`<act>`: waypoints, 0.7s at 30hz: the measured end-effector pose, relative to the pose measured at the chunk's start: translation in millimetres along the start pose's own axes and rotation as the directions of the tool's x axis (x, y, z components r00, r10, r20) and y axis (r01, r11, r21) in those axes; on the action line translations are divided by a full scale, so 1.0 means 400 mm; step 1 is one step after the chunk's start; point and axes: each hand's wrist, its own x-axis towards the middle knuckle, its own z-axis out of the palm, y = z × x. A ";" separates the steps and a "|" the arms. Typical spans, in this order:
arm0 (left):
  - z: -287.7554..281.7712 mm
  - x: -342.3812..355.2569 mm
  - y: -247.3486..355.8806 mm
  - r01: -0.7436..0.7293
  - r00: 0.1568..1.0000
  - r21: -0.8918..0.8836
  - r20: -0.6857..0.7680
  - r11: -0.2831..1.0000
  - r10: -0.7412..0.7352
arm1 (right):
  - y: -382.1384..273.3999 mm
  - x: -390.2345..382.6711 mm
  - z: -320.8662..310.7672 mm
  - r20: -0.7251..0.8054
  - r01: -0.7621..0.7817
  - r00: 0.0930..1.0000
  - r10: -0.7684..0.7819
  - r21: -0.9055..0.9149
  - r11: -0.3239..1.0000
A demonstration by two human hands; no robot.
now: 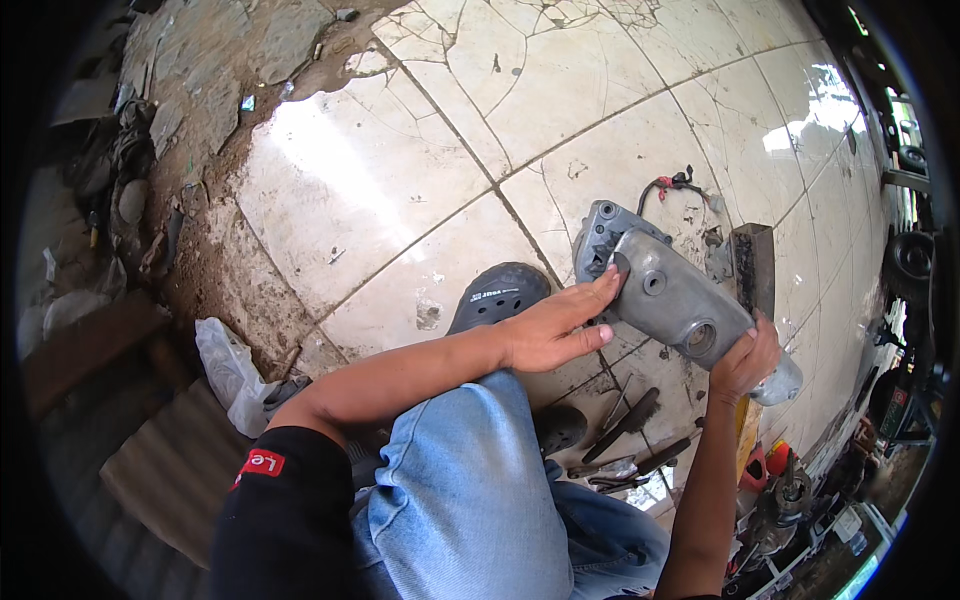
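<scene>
A grey metal casing (678, 305) with round holes lies at an angle right of centre. My left hand (555, 325) rests its fingertips on the casing's left end, fingers stretched out and thumb apart. My right hand (745, 355) grips the casing near its right end, beside a rounded silver tip. Behind the casing is a second metal housing (598, 235) with bolt holes and a cable with red wires (672, 183). An upright-looking dark metal bar (752, 260) is just behind it.
Cracked tiled floor (400, 200), broken at the left. A dark clog (500, 295) is on my foot. Wire brush and tools (630, 425) lie below the casing. A plastic bag (230, 370) is at left; parts (790, 485) and wheels (910, 255) crowd the right edge.
</scene>
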 end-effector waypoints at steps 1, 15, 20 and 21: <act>0.002 0.005 -0.002 -0.010 1.000 0.057 0.001 0.998 0.010 | 0.002 0.003 -0.007 0.017 -0.010 1.000 0.010 -0.009 1.000; 0.037 0.015 -0.062 -0.217 0.946 0.282 -0.173 0.934 0.273 | -0.005 0.006 -0.001 -0.024 0.020 1.000 -0.020 -0.018 1.000; 0.035 0.050 -0.031 -0.334 0.911 0.137 -0.207 0.933 0.357 | -0.001 0.002 0.000 -0.033 0.021 0.999 -0.021 -0.022 1.000; 0.031 0.063 -0.026 -0.331 0.909 0.136 -0.219 0.934 0.354 | 0.003 0.001 0.003 -0.041 0.029 0.999 -0.030 -0.024 0.999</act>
